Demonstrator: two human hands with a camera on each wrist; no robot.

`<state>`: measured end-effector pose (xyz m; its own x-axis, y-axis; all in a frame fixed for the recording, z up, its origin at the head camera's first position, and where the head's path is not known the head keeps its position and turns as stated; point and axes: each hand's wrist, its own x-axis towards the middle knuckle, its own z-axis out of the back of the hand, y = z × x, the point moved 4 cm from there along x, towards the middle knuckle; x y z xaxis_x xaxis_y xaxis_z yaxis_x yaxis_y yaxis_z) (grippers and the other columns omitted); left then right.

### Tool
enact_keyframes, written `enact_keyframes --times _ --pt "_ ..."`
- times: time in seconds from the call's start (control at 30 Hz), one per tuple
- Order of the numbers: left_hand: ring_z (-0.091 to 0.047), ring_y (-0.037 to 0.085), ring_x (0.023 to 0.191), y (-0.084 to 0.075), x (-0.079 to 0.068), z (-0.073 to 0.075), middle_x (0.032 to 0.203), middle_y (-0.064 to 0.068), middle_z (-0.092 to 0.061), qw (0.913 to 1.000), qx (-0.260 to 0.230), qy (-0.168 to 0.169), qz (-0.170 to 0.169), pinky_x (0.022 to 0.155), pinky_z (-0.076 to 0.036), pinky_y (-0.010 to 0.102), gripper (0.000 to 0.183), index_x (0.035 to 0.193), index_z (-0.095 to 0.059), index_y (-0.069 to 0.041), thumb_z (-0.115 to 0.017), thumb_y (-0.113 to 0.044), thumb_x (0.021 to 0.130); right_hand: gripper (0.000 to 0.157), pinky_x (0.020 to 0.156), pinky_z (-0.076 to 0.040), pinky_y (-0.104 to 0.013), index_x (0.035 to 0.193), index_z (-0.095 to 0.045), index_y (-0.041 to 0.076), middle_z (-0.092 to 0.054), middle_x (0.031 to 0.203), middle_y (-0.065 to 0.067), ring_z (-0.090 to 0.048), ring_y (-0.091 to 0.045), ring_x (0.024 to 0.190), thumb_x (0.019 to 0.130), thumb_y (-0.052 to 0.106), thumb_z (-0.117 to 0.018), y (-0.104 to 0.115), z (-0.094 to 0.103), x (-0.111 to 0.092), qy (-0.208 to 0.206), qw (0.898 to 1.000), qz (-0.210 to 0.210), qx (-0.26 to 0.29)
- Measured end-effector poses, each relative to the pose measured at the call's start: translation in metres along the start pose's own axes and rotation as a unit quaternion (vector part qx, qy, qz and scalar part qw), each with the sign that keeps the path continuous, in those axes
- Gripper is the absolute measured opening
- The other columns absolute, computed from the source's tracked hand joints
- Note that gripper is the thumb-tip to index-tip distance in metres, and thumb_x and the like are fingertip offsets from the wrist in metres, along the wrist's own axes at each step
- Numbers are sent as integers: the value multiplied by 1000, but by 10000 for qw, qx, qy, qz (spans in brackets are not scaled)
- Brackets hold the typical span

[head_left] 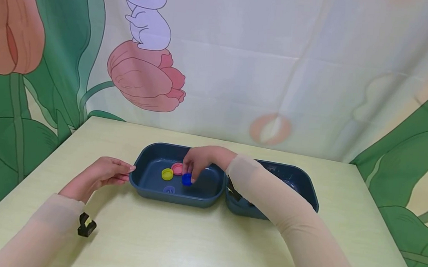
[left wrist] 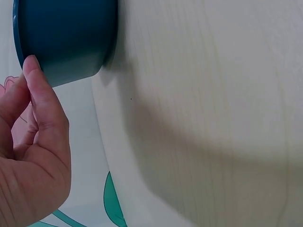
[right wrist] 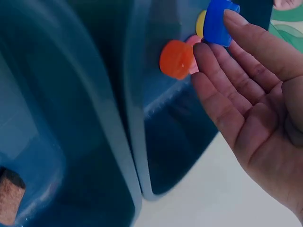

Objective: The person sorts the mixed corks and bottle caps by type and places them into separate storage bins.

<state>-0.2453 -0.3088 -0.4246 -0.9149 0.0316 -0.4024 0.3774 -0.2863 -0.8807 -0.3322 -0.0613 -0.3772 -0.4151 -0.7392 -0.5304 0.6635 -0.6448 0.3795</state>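
Observation:
A dark blue basin (head_left: 180,201) stands on the left, its rim pinched at the left end by my left hand (head_left: 108,170); the left wrist view shows the fingertips (left wrist: 32,64) right at that rim. Over the inside of this basin, my right hand (head_left: 203,161) pinches a blue bottle cap (right wrist: 219,22) between thumb and fingers. Near it lie a yellow cap (head_left: 167,174), a pink cap (head_left: 177,169) and a see-through purple cap (head_left: 169,189). An orange cap (right wrist: 176,59) shows in the right wrist view, hidden by the hand in the head view.
Close against the first basin's right side is a second dark blue basin (head_left: 311,192), partly covered by my right sleeve. A cork (right wrist: 10,196) lies inside it. Both basins stand on a pale wooden table (head_left: 177,245), with a printed curtain (head_left: 232,81) behind.

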Motion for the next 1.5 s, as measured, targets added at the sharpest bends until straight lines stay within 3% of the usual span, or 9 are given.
enact_keyframes --times 0.37,0.7,1.03,1.27,1.5 --pt "-69 2 68 1 1 1 72 -10 -71 10000 -45 68 -39 69 -61 17 23 113 -69 2 -62 -17 103 31 108 -54 -36 120 -68 3 -68 128 -15 -61 -23 114 91 7 -77 3 -14 15 256 9996 -125 -55" --pt "-68 2 68 3 1 1 72 -10 -71 10000 -39 51 -56 69 -61 18 28 119 -66 6 -62 -16 103 30 104 -56 -31 120 -69 7 -68 127 -11 -60 -18 109 91 6 -76 6 -20 22 453 9982 -366 -135" --pt "-68 2 67 2 2 1 71 -9 -70 9999 -70 56 -67 68 -61 16 19 108 -70 -1 -63 -17 102 33 102 -57 -29 121 -67 7 -65 125 -7 -57 -16 104 90 7 -77 10 -20 26 635 9953 -509 -523" --pt "-68 2 66 1 1 2 70 -9 -70 9999 -32 3 -127 66 -60 17 21 109 -69 2 -63 -16 102 32 94 -57 -24 120 -65 11 -63 121 -3 -56 -15 101 90 8 -77 10 -20 29 733 9925 -603 -765" --pt "-67 3 66 2 2 1 70 -9 -69 9999 14 9 -121 66 -61 17 29 118 -64 10 -61 -15 103 34 95 -58 -27 126 -67 9 -67 123 -8 -59 -16 98 92 5 -74 6 -14 18 442 9969 -518 -393"
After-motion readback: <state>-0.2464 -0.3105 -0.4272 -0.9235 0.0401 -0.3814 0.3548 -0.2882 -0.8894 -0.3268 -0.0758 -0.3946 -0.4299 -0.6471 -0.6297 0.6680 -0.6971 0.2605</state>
